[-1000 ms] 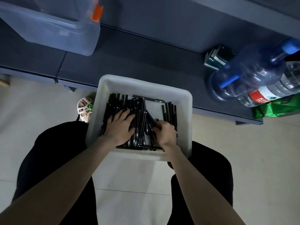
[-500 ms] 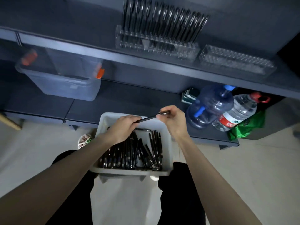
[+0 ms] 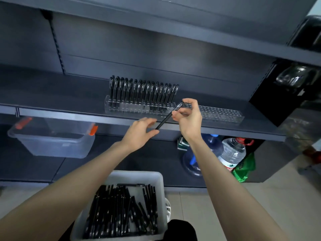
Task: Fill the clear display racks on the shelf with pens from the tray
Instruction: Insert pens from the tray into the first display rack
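Right hand pinches the upper end of one black pen, slanted above the shelf's front edge, hiding the left end of the right clear rack. Left hand hangs loosely open by the pen's lower tip; contact too blurred to tell. The tray of pens is cut off below

Dark grey shelving — pale tiled floor below
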Demonstrator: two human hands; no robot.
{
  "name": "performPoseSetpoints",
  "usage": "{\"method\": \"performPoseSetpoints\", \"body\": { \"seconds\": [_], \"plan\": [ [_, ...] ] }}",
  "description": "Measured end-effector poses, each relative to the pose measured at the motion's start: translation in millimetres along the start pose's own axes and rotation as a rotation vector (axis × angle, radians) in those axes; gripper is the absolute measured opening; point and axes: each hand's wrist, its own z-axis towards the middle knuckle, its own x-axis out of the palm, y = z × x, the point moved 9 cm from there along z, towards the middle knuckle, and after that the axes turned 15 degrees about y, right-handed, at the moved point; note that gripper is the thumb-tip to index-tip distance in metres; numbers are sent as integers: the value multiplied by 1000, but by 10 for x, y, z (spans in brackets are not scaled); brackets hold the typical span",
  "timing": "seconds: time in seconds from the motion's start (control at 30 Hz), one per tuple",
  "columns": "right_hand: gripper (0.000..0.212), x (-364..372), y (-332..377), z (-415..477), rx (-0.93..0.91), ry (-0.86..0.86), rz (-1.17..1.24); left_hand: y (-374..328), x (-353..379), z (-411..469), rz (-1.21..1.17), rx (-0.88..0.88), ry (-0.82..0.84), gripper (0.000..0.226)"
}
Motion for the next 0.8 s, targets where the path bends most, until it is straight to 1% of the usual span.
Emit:
{"method": "performPoseSetpoints", "body": {
  "seconds": [0.1, 0.23, 0.4, 0.5, 0.63, 0.7, 0.8],
  "plan": [
    [38, -164, 83, 263, -52, -51, -119, 46, -75, 272, 156, -44, -4, 52],
    [36, -255, 126, 638, -110, -89, -216, 180, -139, 589, 384, -114, 3, 51],
    [35, -253, 125, 1001, -193, -127, -340, 375, -114, 860, 568, -122, 24, 51],
    [36, -213, 117, 1137, -242, -127, -405, 497, -95, 934, 614, -104, 4, 51],
    [36, -94, 73, 1230, -297, -85, -495, 557, -74, 965, 634, -49, -22, 49],
    [39, -43, 10, 1274, -281, -55, -526, 577, -72, 971, 632, -37, -30, 48],
    [45, 42, -97, 1303, -206, 6, -597, 598, -68, 969, 660, -17, -34, 48]
  ]
}}
